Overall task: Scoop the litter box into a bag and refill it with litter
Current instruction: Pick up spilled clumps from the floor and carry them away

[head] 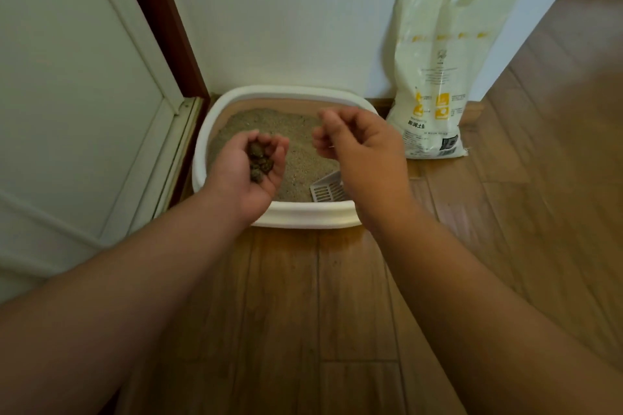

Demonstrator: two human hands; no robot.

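Dark clumps (259, 162) cupped in left hand (249, 168) over litter box (303, 212), right hand (357, 145) loosely curled, nothing held, white litter bag (438, 77) at two o'clock, print mostly unreadable

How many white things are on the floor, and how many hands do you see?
White litter box: 1
White scoop, in the box: 1
White litter bag, against the wall: 1
Hands: 2, the left hand cupping dark clumps, the right hand empty
Total: 5
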